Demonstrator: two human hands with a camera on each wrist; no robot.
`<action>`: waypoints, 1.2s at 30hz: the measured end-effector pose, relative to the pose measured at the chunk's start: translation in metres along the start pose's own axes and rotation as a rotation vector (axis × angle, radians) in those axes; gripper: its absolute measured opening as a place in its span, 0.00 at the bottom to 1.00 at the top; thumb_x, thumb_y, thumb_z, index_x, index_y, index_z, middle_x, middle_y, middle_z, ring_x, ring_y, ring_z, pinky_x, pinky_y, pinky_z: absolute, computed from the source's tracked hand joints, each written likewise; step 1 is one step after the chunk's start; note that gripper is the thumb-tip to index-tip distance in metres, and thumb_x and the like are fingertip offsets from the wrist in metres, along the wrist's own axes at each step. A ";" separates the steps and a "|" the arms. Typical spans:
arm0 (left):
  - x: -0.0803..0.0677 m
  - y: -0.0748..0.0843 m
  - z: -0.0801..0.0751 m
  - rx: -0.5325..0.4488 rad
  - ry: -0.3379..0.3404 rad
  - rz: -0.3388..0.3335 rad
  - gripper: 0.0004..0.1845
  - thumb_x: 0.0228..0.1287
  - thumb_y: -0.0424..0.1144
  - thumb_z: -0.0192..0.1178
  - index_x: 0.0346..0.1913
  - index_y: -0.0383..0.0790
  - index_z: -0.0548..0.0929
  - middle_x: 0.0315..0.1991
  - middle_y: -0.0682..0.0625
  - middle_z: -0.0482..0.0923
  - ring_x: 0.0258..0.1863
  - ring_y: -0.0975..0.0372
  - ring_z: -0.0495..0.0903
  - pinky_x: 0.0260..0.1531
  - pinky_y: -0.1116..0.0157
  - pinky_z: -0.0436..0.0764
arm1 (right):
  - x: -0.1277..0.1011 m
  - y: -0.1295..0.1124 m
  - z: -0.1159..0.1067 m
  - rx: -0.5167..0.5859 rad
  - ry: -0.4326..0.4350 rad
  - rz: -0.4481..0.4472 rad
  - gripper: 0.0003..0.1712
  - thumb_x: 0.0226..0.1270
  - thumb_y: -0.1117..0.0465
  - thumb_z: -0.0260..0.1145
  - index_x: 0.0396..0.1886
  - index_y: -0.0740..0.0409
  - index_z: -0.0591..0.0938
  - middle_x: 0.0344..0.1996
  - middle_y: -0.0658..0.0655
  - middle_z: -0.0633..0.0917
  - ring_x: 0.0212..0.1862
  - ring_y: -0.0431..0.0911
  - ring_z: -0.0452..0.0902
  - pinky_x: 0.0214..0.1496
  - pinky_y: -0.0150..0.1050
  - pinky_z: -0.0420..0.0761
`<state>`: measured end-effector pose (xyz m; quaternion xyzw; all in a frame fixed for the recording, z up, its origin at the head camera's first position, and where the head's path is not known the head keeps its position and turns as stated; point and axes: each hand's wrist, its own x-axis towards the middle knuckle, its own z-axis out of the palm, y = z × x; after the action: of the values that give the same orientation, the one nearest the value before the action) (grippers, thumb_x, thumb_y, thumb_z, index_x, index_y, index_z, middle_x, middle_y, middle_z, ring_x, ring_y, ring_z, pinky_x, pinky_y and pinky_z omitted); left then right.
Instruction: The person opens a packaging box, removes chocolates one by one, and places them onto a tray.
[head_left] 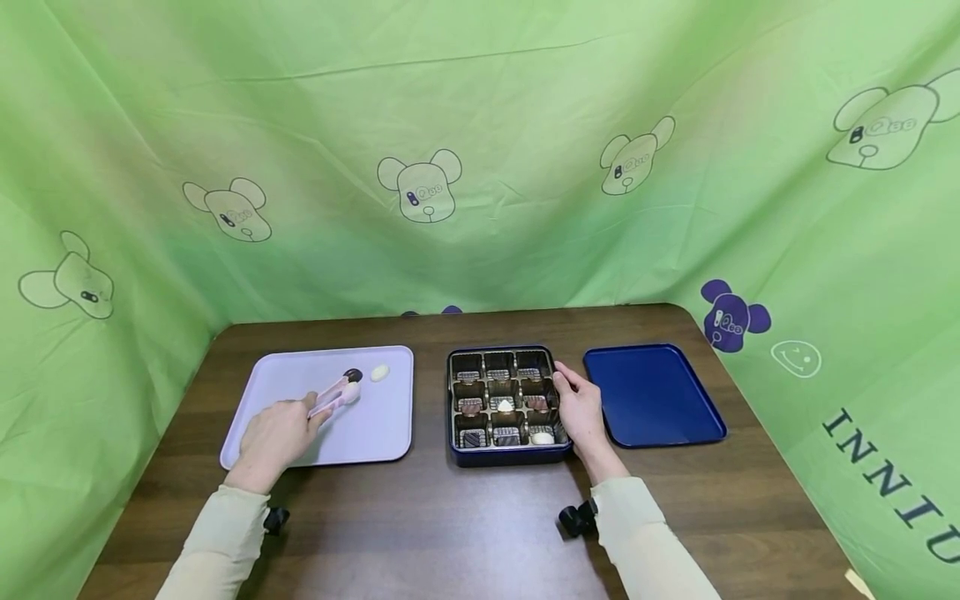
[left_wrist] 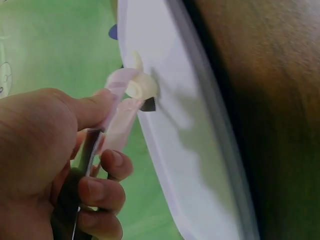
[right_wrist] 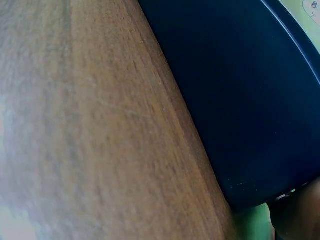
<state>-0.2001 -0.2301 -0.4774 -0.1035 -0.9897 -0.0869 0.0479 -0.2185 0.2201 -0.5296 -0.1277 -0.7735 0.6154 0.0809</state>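
Note:
My left hand point(head_left: 279, 435) grips pink tongs point(left_wrist: 119, 125) over the lilac tray point(head_left: 300, 446). Between the tong tips sits a round cream-coloured chocolate point(left_wrist: 142, 86). A dark chocolate point(head_left: 352, 375) and an oval white chocolate point(head_left: 380, 372) lie on the tray just beyond the tips. In the middle stands a dark blue box point(head_left: 510, 457) with a nine-part gold and black insert; white, brown and dark chocolates show in its middle and front rows. My right hand point(head_left: 581, 410) holds the box by its right side, thumb near the rim. The right wrist view shows mostly the box's side wall point(right_wrist: 240, 100).
A flat blue lid point(head_left: 652, 396) lies on the wooden table point(head_left: 420, 517) right of the box, close to my right hand. Green cloth point(head_left: 510, 258) with printed bear heads hangs behind the table and along both sides.

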 end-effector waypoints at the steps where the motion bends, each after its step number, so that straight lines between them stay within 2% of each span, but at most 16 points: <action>1: 0.000 0.000 0.001 0.000 -0.004 -0.003 0.15 0.71 0.48 0.62 0.43 0.38 0.80 0.22 0.41 0.75 0.18 0.49 0.74 0.15 0.49 0.71 | 0.000 0.000 0.000 -0.001 0.000 0.000 0.24 0.81 0.58 0.56 0.70 0.62 0.74 0.70 0.64 0.73 0.74 0.56 0.63 0.74 0.48 0.63; 8: -0.003 -0.001 0.006 -0.006 -0.009 -0.016 0.16 0.68 0.47 0.64 0.45 0.35 0.81 0.22 0.42 0.76 0.17 0.50 0.73 0.15 0.49 0.70 | -0.001 0.001 0.000 0.011 0.000 0.008 0.24 0.81 0.58 0.56 0.70 0.63 0.74 0.70 0.64 0.73 0.74 0.56 0.63 0.75 0.48 0.63; 15: -0.004 0.000 0.003 -0.010 -0.038 -0.033 0.23 0.62 0.49 0.69 0.51 0.33 0.83 0.24 0.41 0.78 0.19 0.52 0.74 0.17 0.51 0.71 | -0.002 0.001 0.001 0.016 0.001 0.007 0.24 0.81 0.58 0.56 0.70 0.63 0.74 0.70 0.64 0.73 0.74 0.56 0.63 0.74 0.49 0.63; 21: -0.004 -0.002 -0.005 0.013 -0.066 -0.055 0.21 0.60 0.50 0.70 0.47 0.36 0.84 0.25 0.40 0.79 0.21 0.47 0.78 0.19 0.47 0.73 | -0.001 0.001 0.001 0.015 0.003 0.009 0.24 0.80 0.58 0.57 0.70 0.63 0.75 0.69 0.64 0.73 0.74 0.56 0.63 0.74 0.49 0.63; 30: 0.001 -0.001 -0.012 0.003 0.013 -0.035 0.23 0.63 0.48 0.69 0.52 0.34 0.83 0.26 0.38 0.81 0.22 0.45 0.79 0.19 0.46 0.74 | -0.001 -0.002 0.001 0.017 0.002 0.015 0.24 0.80 0.57 0.57 0.70 0.62 0.75 0.69 0.64 0.73 0.74 0.56 0.63 0.74 0.49 0.63; 36: 0.006 0.011 -0.018 -0.036 0.079 0.013 0.23 0.65 0.48 0.68 0.54 0.34 0.83 0.25 0.40 0.81 0.20 0.49 0.77 0.17 0.48 0.73 | -0.001 -0.004 0.000 0.008 0.009 0.009 0.24 0.80 0.58 0.57 0.70 0.63 0.74 0.69 0.64 0.73 0.74 0.56 0.63 0.74 0.50 0.63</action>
<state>-0.2020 -0.2212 -0.4576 -0.1070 -0.9846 -0.1083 0.0859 -0.2180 0.2184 -0.5255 -0.1338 -0.7702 0.6182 0.0820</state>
